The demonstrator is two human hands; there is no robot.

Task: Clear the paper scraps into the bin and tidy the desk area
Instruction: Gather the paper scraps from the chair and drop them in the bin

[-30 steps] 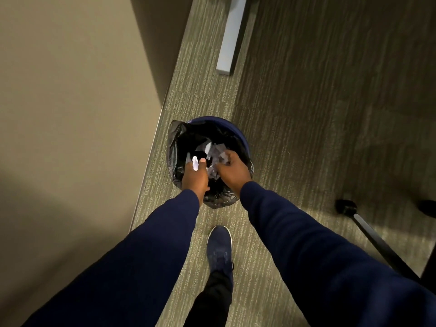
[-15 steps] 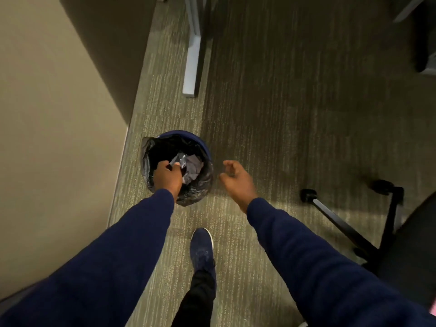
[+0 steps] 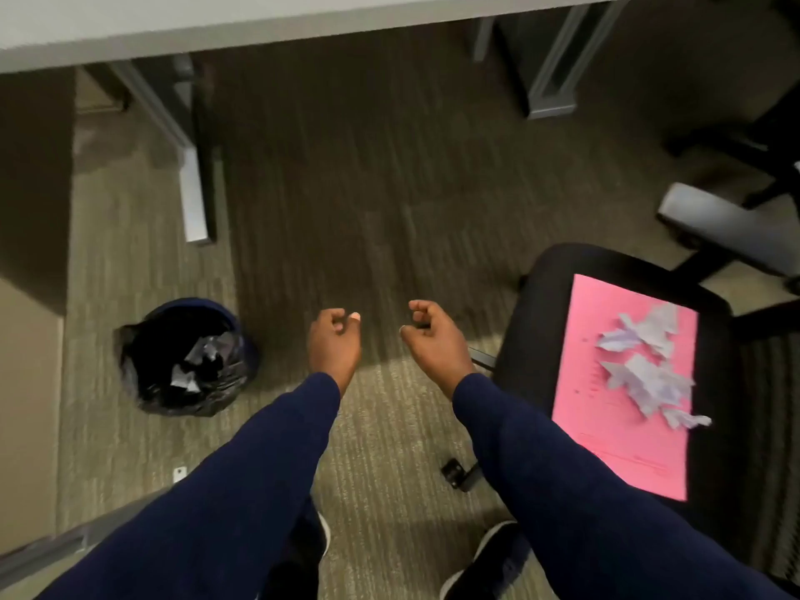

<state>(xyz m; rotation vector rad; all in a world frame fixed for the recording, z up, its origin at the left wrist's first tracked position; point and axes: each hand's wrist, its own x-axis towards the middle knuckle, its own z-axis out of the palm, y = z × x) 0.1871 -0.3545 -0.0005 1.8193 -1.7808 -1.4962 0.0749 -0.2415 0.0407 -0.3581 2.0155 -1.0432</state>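
A small round bin (image 3: 130, 361) with a black liner stands on the carpet at the left, holding several torn paper scraps (image 3: 203, 361). More crumpled pale paper scraps (image 3: 645, 374) lie on a pink sheet (image 3: 606, 430) on the black chair seat (image 3: 532, 331) at the right. My left hand (image 3: 333, 344) and my right hand (image 3: 433, 339) hang side by side over the bare carpet between bin and chair. Both are empty, with fingers loosely curled. Dark blue sleeves cover both arms.
The grey desk edge (image 3: 259, 28) runs across the top, with a metal desk leg (image 3: 195, 201) behind the bin and another leg (image 3: 550, 80) at the upper right. A second chair (image 3: 727, 227) stands at the far right. A beige wall (image 3: 26, 404) borders the left.
Both hands have left the bin, empty, and now hang to its right. The view swung right and up, bringing the chair with the pink sheet and scraps into sight.
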